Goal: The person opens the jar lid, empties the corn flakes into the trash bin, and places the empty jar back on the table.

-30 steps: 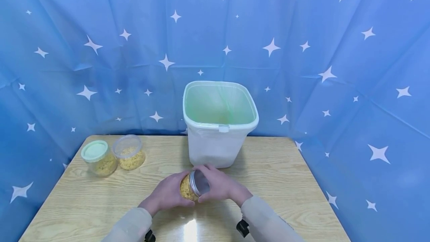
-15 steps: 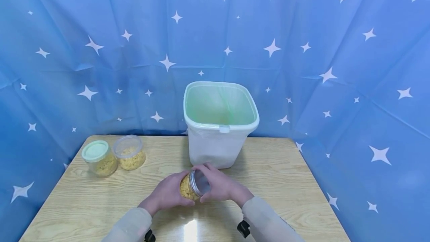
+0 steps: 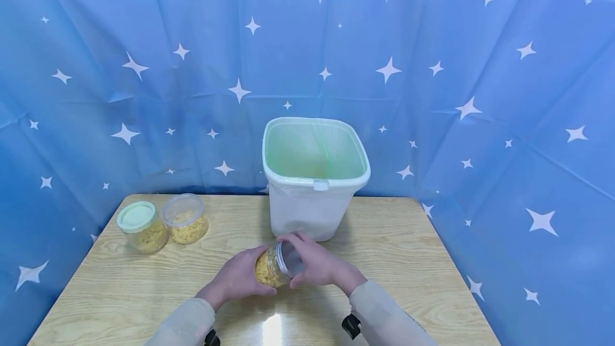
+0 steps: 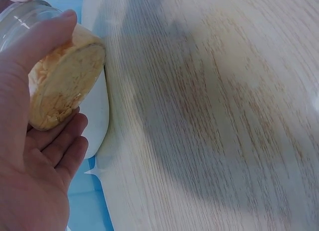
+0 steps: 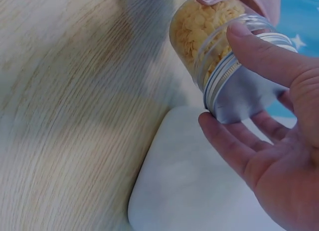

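Low over the table, in front of the bin, a clear jar of yellow flakes lies tilted on its side, its base toward the left. My left hand grips the jar's body; in the left wrist view the flakes show through the base. Curled round the silver metal lid at the jar's mouth are the thumb and fingers of my right hand. The right wrist view shows the lid's rim close against the clear neck; whether it still sits on the thread I cannot tell.
A white bin with a pale green inside stands at the table's back middle. Two more tubs of flakes are at the back left: one with a mint-green lid, the other with a clear top. A blue star-patterned curtain hangs behind the wooden table.
My right hand and the silver lid have shifted slightly right, and more of the jar's clear neck shows. The left hand with the jar has moved very slightly left.
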A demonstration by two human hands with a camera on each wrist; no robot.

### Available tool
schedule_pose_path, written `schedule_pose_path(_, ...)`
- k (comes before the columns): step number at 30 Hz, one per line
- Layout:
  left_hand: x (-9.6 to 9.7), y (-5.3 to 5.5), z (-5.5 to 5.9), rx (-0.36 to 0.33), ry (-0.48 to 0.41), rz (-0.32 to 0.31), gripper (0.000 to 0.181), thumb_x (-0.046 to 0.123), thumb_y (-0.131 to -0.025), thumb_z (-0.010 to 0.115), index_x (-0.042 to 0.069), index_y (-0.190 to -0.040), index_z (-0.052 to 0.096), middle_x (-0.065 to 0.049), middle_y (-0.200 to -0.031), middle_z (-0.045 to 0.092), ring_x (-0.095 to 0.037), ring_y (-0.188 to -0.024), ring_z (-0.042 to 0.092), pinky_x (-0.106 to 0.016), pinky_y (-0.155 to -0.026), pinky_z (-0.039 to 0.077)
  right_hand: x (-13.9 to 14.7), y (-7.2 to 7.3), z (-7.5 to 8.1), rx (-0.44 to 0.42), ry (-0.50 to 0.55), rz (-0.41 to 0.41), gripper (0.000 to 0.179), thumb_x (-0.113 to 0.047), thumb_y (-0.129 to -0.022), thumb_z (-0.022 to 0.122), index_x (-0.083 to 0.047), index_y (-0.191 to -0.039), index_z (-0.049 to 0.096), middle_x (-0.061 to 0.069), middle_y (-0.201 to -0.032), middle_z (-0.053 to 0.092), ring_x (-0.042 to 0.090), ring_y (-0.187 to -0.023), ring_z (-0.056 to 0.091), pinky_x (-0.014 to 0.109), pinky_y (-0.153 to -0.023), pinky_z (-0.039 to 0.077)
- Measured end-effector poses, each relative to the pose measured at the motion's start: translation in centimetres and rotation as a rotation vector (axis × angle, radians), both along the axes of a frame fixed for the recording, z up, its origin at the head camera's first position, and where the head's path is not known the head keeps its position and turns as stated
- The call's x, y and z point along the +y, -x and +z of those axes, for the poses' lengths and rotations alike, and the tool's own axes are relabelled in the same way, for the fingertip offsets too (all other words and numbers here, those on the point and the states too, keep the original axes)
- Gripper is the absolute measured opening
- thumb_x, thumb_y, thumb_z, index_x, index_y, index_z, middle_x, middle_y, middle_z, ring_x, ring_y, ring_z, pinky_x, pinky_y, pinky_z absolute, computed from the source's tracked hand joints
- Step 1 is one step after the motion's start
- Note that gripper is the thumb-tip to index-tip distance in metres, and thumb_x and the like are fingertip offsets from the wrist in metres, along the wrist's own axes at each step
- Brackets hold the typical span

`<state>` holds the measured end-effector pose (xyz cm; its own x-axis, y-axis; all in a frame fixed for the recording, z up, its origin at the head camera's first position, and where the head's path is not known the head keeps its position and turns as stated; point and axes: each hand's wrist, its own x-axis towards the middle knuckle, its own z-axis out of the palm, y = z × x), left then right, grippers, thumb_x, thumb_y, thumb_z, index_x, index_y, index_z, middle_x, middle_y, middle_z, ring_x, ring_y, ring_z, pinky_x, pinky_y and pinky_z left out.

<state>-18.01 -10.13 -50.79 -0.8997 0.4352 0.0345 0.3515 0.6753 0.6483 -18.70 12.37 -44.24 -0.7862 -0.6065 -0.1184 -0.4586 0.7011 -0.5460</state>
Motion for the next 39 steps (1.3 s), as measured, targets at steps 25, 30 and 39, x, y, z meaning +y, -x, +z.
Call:
schedule_pose_path(25,-1.3,-0.2,0.4,-0.018,0.003,0.083,0.098,0.046,-0.055,0.090,0.009,-0.137,0.052,-0.006,-0.125,0.065,-0.024,-0.112,0.062,-0.050,-0.098,0.050,6.5,0.2,-0.9,-0.054,0.070,-0.136,0.095,-0.020,-0.068,0.088,-0.004,-0.146,0.036,0.015,-0.142,0.051,0.033,-0.129,0.052,0.049,-0.108,0.043)
schedule_pose_path(30,-1.4,-0.3,0.4,-0.017,0.005,0.082,0.098,0.046,-0.055,0.090,0.010,-0.138,0.052,-0.005,-0.125,0.065,-0.023,-0.112,0.062,-0.049,-0.098,0.050,8.7,0.0,-1.9,-0.103,0.127,-0.216,0.093,-0.020,-0.070,0.087,-0.003,-0.147,0.036,0.017,-0.144,0.048,0.039,-0.129,0.050,0.053,-0.098,0.050)
schedule_pose_path(39,-1.9,-0.4,0.6,-0.011,0.006,0.096,0.100,0.047,-0.054,0.090,0.009,-0.138,0.052,-0.006,-0.126,0.065,-0.025,-0.112,0.062,-0.050,-0.099,0.050,12.3,-0.1,-3.6,-0.064,0.133,-0.402,0.094,-0.011,-0.070,0.087,0.003,-0.146,0.034,0.022,-0.141,0.047,0.037,-0.122,0.054,0.043,-0.090,0.055)
